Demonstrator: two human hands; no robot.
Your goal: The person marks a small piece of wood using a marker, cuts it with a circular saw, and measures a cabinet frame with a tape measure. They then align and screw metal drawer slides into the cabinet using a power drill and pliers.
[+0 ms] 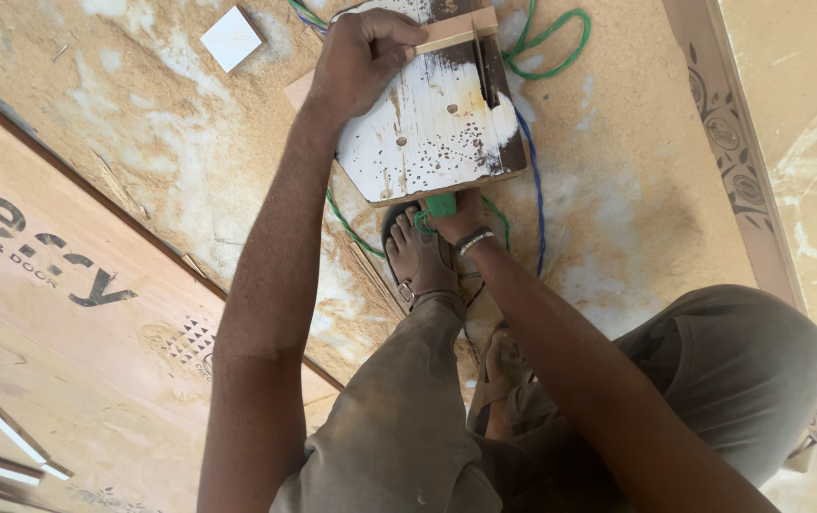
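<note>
left hand (pixel 363 59) clamps a wooden strip (pixel 454 33) onto the white board (pixel 432 119) on the sawdusted floor (pixel 617 190); right hand (pixel 456 220) grips a green tool (pixel 441 204) at its near edge. the strip could slip, and the toes (pixel 406 242) sit close.

White-painted board (pixel 437 114): white face with brown scuffs, dark speckling, a dark brown band along one edge, bare tan wood at the rim. Pale tan wooden strip (pixel 456 33) lies across its top. Green tool handle (pixel 441 204) under the board edge. Cords: one green cord (pixel 546 43), one blue cord (pixel 532 180). Floor (pixel 142 142): tan sawdust with whitish patches. Small white square tile (pixel 231 39). Plywood sheet (pixel 76 332): orange-tan with dark lettering and a small dark triangle pattern. Trousers (pixel 399 418): dusty olive-grey. Sandals (pixel 413 252): dark sole, brown straps. Wristband (pixel 474 240): silver-white. Trim strip (pixel 727 114): beige with dark floral print.
</note>
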